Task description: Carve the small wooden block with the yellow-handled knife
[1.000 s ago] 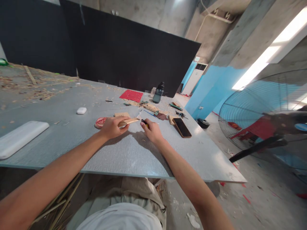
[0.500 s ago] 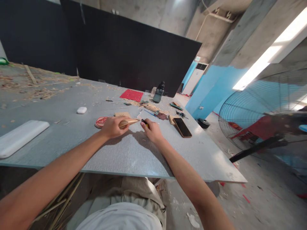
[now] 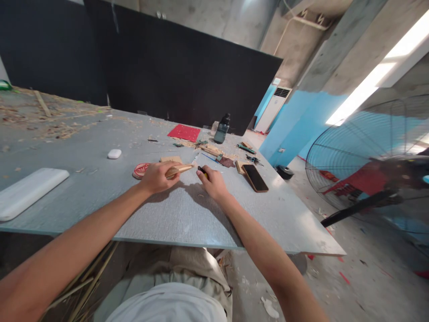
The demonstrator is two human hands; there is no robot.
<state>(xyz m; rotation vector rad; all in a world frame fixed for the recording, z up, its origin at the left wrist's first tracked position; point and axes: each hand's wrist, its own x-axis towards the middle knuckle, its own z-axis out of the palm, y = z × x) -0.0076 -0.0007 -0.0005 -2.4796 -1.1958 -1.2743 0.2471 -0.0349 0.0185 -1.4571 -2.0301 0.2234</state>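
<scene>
My left hand (image 3: 161, 177) is closed around a pale wooden piece (image 3: 181, 170) that tapers to a point on the right. My right hand (image 3: 212, 182) is wrapped round a yellow-and-black utility knife (image 3: 202, 171), most of it hidden by the fingers. The black end of the knife is close to the wood's tip; whether they touch I cannot tell. Both hands are just above the grey table (image 3: 161, 219). Beside my left hand lies a round red carved disc (image 3: 140, 170), with a flat wooden block (image 3: 170, 159) behind it.
To the right are a phone (image 3: 255, 178), pliers (image 3: 252, 158) and a dark bottle (image 3: 222, 129). A red sheet (image 3: 184, 133) and wood shavings lie further back. On the left are a white case (image 3: 114, 154) and a long white object (image 3: 31, 192). A fan (image 3: 368, 165) stands at right.
The wooden piece has turned slightly in my left hand, its tip now a little higher. My right hand and the knife have hardly moved.
</scene>
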